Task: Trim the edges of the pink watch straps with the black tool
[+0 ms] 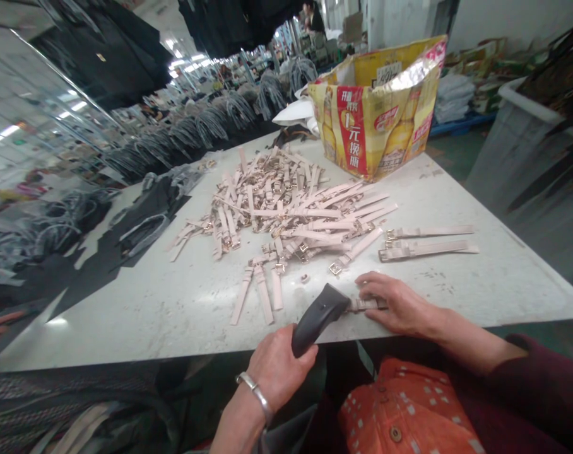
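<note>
My left hand point(279, 366), with a metal bracelet at the wrist, is wrapped round the handle of a black curved handheld tool point(317, 318). The tool's wide head touches or nearly touches one end of a pale pink strap point(360, 304). My right hand point(393, 302) has its fingers closed on that strap near the table's front edge, hiding its other end. A large heap of similar straps with metal buckles point(286, 202) lies just beyond. To the right, a few straps point(428, 249) lie side by side. A small curled piece point(305, 278) rests near the tool.
On the far side of the pale table point(173, 315) stands a yellow cardboard box point(376, 120). Dark fabric pieces point(139, 233) cover the left side. A grey bin point(508, 145) is beyond the right edge. Another person's hand point(0, 328) shows at far left.
</note>
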`<state>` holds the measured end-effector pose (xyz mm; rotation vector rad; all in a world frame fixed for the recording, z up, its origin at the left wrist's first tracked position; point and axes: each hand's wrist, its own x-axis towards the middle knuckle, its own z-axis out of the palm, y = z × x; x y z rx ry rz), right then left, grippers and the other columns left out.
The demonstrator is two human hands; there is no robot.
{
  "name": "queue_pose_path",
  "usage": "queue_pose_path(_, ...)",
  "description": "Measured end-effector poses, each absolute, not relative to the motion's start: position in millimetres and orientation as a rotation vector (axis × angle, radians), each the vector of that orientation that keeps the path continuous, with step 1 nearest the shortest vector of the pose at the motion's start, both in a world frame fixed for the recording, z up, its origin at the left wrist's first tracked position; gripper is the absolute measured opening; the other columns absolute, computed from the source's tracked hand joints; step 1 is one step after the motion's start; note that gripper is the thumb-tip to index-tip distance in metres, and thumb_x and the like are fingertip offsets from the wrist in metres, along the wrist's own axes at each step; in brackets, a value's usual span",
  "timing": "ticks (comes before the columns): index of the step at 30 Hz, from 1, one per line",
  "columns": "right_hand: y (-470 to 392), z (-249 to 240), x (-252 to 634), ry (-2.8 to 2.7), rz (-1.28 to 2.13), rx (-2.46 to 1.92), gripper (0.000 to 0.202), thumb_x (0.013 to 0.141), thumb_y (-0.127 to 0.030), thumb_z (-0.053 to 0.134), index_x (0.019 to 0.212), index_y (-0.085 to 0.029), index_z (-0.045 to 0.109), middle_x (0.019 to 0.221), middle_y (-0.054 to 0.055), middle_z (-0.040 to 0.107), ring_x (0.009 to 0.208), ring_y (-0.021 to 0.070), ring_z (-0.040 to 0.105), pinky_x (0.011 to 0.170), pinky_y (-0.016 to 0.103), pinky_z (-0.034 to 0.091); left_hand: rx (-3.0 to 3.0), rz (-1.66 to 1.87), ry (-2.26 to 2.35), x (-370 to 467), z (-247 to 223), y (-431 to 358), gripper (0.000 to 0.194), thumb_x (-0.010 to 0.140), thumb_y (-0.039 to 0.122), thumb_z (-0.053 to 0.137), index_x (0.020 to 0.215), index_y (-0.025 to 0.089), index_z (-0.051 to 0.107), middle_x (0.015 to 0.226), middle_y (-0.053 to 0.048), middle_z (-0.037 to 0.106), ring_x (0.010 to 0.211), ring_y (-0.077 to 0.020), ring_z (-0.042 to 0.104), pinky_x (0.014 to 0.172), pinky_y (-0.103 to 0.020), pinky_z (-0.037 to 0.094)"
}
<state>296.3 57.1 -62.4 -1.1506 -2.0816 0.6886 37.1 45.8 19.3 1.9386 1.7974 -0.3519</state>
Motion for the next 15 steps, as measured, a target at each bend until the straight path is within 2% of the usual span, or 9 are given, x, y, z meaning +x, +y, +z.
queue_pose_path(3,52.4,-65.0,301.5,-2.119,0.597,-1.241,0.015,0.075,-0.020,0.061,0.089,-0.018,0.062,0.096,0.009,0.059,0.090,0.0217,0.055,0.081,0.037,0.042,1.958,-0.361,1.795,35.8,20.2,45.0,0.031,0.077,0.044,0.050,0.089,0.019,0.062,0.077,-0.004,0.067,0.068,-0.0150,0.061,0.057,-0.021,0.038)
queue_pose_path(6,50.2,-65.4,303.7,-2.128,0.602,-1.281,0.011,0.077,-0.021,0.058,0.086,-0.018,0.064,0.079,0.006,0.058,0.077,0.0189,0.054,0.074,0.034,0.041,1.989,-0.374,1.813,36.2,23.4,42.1,0.029,0.077,0.044,0.050,0.088,0.020,0.061,0.076,-0.004,0.067,0.069,-0.0162,0.062,0.059,-0.023,0.039)
queue_pose_path(11,51.1,-65.4,304.2,-2.108,0.658,-1.269,0.014,0.076,-0.019,0.060,0.088,-0.018,0.065,0.080,0.006,0.058,0.079,0.0192,0.054,0.075,0.033,0.041,2.051,-0.459,1.821,46.4,33.5,30.3,0.028,0.079,0.046,0.046,0.086,0.023,0.058,0.075,-0.004,0.068,0.070,-0.0196,0.064,0.061,-0.025,0.040)
queue_pose_path(15,50.5,-67.7,307.2,-2.107,0.675,-1.274,0.033,0.074,-0.023,0.062,0.107,-0.017,0.060,0.091,0.008,0.060,0.088,0.0221,0.054,0.081,0.036,0.041,2.123,-0.593,1.768,62.2,40.1,25.3,0.028,0.080,0.045,0.044,0.091,0.023,0.058,0.076,-0.005,0.068,0.074,-0.0226,0.066,0.064,-0.028,0.042)
